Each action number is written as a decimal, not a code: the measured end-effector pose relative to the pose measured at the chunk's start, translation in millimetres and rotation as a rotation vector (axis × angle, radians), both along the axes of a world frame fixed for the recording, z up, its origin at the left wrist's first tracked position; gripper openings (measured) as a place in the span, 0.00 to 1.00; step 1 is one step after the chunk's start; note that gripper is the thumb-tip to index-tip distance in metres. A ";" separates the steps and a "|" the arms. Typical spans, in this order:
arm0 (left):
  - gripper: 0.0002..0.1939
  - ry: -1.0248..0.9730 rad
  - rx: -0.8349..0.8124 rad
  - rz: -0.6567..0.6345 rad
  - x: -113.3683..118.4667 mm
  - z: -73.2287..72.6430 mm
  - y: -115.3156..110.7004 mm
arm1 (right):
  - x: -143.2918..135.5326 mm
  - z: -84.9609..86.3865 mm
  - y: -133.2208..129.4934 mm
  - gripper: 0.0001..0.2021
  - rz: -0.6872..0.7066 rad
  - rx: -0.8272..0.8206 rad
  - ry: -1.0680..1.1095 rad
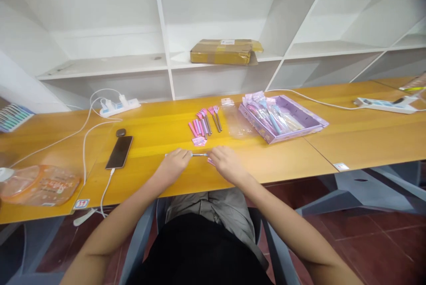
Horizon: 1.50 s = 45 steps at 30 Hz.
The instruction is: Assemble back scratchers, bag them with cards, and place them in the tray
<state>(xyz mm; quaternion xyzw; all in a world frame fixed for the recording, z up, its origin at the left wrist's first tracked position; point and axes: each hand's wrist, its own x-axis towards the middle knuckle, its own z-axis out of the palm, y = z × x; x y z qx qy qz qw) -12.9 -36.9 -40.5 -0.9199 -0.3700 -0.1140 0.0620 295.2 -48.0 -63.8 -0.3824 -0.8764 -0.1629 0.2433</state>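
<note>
Low over the front part of the table, both hands hold one slim back scratcher with a metal rod (199, 155), stretched sideways. My left hand (174, 163) is closed around its light-blue end. The fingers of my right hand (225, 164) close on the other end, which they mostly hide. A bit of pink card (211, 161) shows by the right fingertips; whether it is held I cannot tell. Just beyond lie several pink and purple back scratchers (207, 121) with claw-shaped heads, and a small pink card (199, 141).
A purple box (299, 114) with several bagged items stands to the right, beside clear plastic bags (236, 120). Leftward are a phone (119, 152) on a cable, a power strip (120, 107) and an orange-tinted bottle (41, 185). A cardboard box (221, 52) sits on the shelf.
</note>
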 end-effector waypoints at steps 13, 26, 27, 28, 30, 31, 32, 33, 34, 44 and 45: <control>0.16 -0.054 0.022 -0.023 0.7 -21.2 -9.6 | -10.7 -7.1 -5.3 0.07 0.030 -0.027 -0.009; 0.15 0.046 0.223 0.054 -2.1 8.4 9.2 | -0.1 15.5 1.6 0.08 -0.043 0.047 -0.046; 0.15 0.051 0.244 0.066 -12.0 13.7 14.0 | 9.2 17.7 4.9 0.08 -0.059 0.068 -0.042; 0.15 0.056 0.269 0.077 -25.9 19.8 19.2 | 22.6 19.6 8.7 0.09 -0.081 0.086 -0.034; 0.16 0.080 0.320 0.097 -65.0 33.3 29.3 | 62.4 22.9 16.2 0.10 -0.142 0.113 -0.009; 0.16 0.094 0.333 0.110 -88.5 40.1 33.3 | 87.8 23.9 19.2 0.11 -0.180 0.122 0.004; 0.16 0.097 0.342 0.117 -112.7 46.3 36.2 | 115.3 24.2 21.3 0.12 -0.215 0.131 0.017; 0.16 0.090 0.350 0.127 -135.9 51.5 37.3 | 142.9 23.8 22.1 0.13 -0.248 0.148 0.036; 0.16 0.069 0.358 0.140 -156.4 55.3 36.4 | 168.9 22.5 21.6 0.13 -0.277 0.152 0.041; 0.15 0.100 0.298 0.096 -174.8 43.6 -6.8 | 233.5 0.1 -6.8 0.11 -0.321 0.097 0.010; 0.15 0.081 0.284 0.096 -174.2 44.6 -7.5 | 233.9 0.3 -8.5 0.10 -0.316 0.084 0.023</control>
